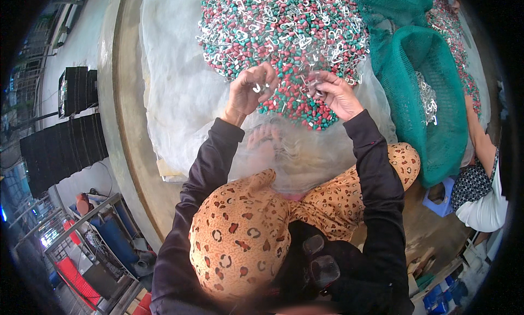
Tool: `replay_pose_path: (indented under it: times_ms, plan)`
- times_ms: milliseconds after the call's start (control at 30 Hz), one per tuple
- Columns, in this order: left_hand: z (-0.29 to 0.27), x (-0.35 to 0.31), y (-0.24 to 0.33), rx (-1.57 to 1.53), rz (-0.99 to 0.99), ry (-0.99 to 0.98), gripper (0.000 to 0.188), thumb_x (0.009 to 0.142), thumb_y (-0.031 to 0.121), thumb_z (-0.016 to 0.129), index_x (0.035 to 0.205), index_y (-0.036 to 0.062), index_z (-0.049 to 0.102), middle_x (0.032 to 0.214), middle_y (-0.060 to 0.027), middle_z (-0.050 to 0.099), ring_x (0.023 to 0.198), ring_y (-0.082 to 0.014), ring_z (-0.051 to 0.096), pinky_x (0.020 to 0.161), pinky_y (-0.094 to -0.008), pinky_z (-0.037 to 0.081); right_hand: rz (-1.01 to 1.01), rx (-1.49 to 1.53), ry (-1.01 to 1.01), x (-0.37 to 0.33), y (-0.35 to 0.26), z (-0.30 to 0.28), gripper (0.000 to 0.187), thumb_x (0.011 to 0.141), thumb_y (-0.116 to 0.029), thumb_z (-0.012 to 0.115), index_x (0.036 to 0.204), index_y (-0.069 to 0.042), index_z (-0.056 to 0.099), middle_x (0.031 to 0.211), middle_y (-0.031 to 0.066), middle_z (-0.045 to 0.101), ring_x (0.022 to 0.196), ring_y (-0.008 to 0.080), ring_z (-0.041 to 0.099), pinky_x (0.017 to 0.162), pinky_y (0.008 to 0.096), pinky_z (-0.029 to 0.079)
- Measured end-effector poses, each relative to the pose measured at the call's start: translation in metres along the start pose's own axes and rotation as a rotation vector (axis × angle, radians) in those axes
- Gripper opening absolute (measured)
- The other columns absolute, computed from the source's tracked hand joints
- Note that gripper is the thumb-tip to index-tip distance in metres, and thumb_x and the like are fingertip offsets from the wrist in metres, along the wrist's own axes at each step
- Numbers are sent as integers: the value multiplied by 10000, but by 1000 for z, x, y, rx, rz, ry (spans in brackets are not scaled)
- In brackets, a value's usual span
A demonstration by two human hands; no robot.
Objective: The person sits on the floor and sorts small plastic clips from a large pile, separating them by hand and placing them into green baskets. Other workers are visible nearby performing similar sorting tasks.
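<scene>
A wide heap of small red and green pieces (284, 64), mixed with many white plastic hooks (271, 12), covers a pale mesh sheet (174, 96) before me. My left hand (251, 90) is closed over the near left side of the heap, with a white hook (256, 88) at its curled fingers. Across from it, my right hand (337, 95) has its thumb and fingers pinched together above the heap. Something small and whitish shows at those fingertips, too blurred to name. The two hands are apart.
On the right lies a green net bag (401, 69) with white hooks inside. Another person's arm (478, 132) reaches in beyond it, beside a blue plastic stool (441, 197). My leopard-print trouser legs (240, 233) border the sheet. A metal rack (93, 249) stands lower left.
</scene>
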State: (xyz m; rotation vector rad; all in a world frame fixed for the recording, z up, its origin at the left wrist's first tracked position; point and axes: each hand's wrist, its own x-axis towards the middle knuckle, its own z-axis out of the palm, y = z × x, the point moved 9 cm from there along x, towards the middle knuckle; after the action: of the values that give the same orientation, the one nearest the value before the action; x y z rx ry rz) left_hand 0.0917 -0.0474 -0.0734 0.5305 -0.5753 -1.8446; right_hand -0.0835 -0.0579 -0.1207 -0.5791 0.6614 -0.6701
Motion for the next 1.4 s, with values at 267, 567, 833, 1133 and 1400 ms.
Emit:
replay_pose_path:
  times_ms: [267, 567, 833, 1133, 1400]
  plan:
    - [-46, -10, -43, 951, -222, 181, 139, 816, 186, 613, 824, 52, 578, 632, -53, 539, 534, -123, 511, 447, -293, 388, 71, 413, -43, -4, 2, -1, 388, 932, -162, 510, 1278, 3, 453, 1231, 185, 531, 1110, 325, 554, 975, 417, 465]
    - [-40, -14, -65, 1897, -60, 112, 242, 786, 271, 682, 834, 38, 641, 770, -162, 636, 713, -327, 636, 611, -423, 484, 75, 382, 74, 4, 12, -8, 516, 952, -329, 495, 1409, -148, 339, 1441, 147, 305, 1292, 383, 345, 982, 551, 405]
    - [-2, -3, -9, 1102, -115, 48, 297, 868, 318, 645, 842, 23, 678, 717, -36, 621, 620, -141, 551, 563, -300, 429, 10, -97, 105, 1, -4, 10, 558, 950, -415, 475, 1440, -195, 325, 1472, -2, 262, 1169, 264, 411, 895, 486, 486]
    - [15, -5, -5, -527, -140, -136, 211, 896, 187, 470, 888, -16, 525, 805, -53, 392, 580, -79, 340, 410, -182, 291, 63, 216, -26, 0, -4, 13, 494, 955, -450, 458, 1406, -262, 385, 1134, -5, 526, 785, 89, 477, 612, 272, 432]
    - [-72, -5, -13, 1346, -146, 327, 254, 849, 274, 650, 826, 22, 657, 582, -14, 538, 562, -169, 543, 474, -340, 437, 128, -494, 309, -1, 4, -7, 472, 950, -532, 408, 1330, -273, 511, 1134, -23, 469, 653, 43, 320, 442, 156, 257]
